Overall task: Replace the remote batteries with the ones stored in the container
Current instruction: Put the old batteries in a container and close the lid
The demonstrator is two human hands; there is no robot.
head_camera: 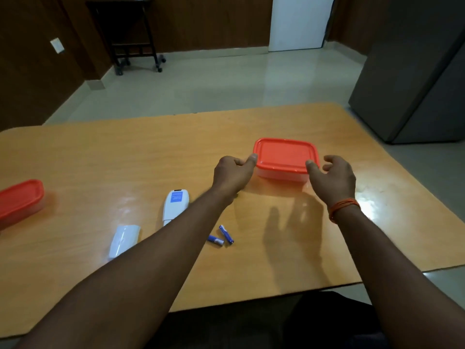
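Wooden tabletop (75, 152), lid-opening step in hand.
Left to right: second red-lidded box (18, 200); one battery cover (124, 239); one remote (175, 204); two loose batteries (221, 236); left hand (232, 173) thumb touching container (285, 158), right hand (332, 178) spread open beside it. Next: lift lid.

A plain room in a home or office — a wooden table (151, 147) on pale tiled floor (201, 84), a grey refrigerator (415, 84) beyond its right corner, dark wood-panelled walls (214, 21) behind.
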